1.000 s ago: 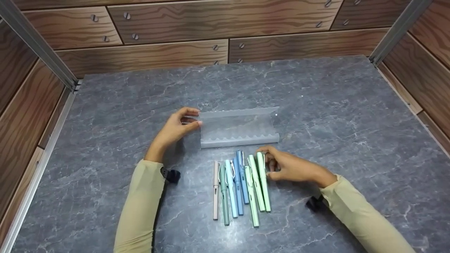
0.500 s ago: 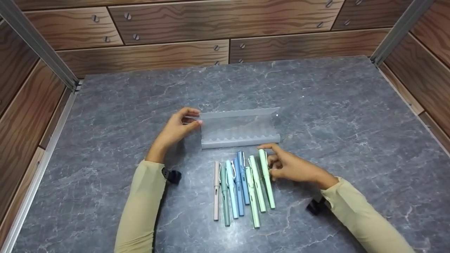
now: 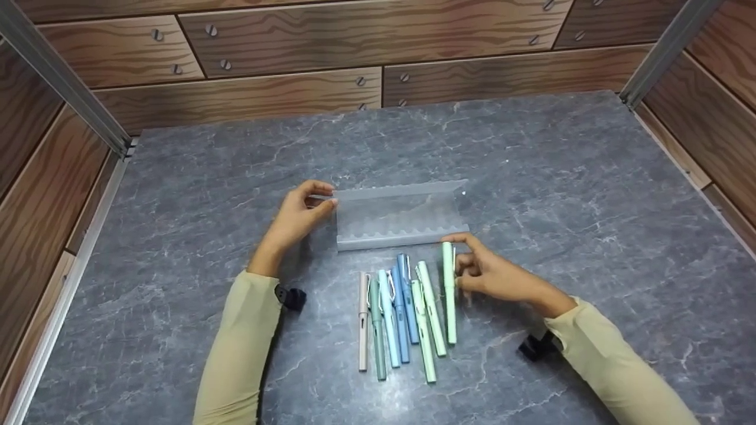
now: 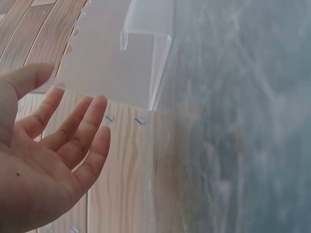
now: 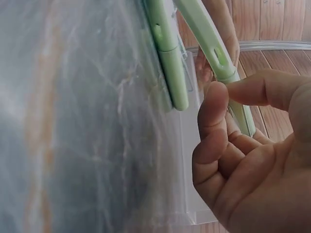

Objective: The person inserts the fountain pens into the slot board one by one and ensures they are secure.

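The left hand [image 3: 298,217], fingers loosely spread and gripping nothing, has its tips at the left edge of a translucent scalloped pen tray [image 3: 398,212]; contact is hard to tell. In front of the tray, on the marbled tabletop [image 3: 177,195], lie a greyish-pink pen [image 3: 362,330], a dark green pen [image 3: 378,333], a light blue pen [image 3: 388,321], two blue pens [image 3: 400,321] and two mint-green pens [image 3: 422,327]. Rightmost, a third mint-green pen [image 3: 449,301] is raised, pinched between the right hand's [image 3: 496,274] thumb and index finger
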A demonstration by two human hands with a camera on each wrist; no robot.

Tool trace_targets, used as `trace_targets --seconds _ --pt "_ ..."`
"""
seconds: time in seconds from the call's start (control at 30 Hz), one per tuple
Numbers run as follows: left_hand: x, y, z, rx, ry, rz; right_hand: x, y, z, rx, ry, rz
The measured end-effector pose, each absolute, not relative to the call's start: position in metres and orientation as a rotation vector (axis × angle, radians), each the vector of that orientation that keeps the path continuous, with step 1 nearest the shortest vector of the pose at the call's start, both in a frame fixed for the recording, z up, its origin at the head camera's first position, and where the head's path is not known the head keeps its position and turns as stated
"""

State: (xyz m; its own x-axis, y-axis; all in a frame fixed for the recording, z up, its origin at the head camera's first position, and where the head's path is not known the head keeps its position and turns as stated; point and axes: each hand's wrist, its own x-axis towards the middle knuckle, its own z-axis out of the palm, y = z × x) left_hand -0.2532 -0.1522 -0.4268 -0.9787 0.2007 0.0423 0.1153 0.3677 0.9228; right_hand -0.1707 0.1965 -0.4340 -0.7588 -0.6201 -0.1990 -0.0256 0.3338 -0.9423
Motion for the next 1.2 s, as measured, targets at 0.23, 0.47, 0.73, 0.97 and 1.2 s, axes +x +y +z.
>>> trace_targets --seconds 0.23,0.47,0.73,0.97,1.2 --pt "-0.253 -0.143 -0.426 0.231 2.59 1.825 -0.171 0.2 -0.43 -0.564 2.085 -1.483" --pt "-0.253 -0.141 -0.426 0.196 2.59 1.855 -0.17 0.2 -0.428 -0.51 2.064 -1.524" --pt "-0.253 -0.141 -0.425 0.194 2.619 1.834 -0.171 0.2 -0.425 -0.486 2.08 -1.559" --pt "-0.253 -0.14 -0.425 0.209 2.644 1.836 -0.174 0.203 -0.416 -0.473 2.088 -1.613" --pt "-0.254 -0.14 -0.428 0.199 2.642 1.862 -0.178 0.206 -0.406 -0.446 2.11 -1.664"
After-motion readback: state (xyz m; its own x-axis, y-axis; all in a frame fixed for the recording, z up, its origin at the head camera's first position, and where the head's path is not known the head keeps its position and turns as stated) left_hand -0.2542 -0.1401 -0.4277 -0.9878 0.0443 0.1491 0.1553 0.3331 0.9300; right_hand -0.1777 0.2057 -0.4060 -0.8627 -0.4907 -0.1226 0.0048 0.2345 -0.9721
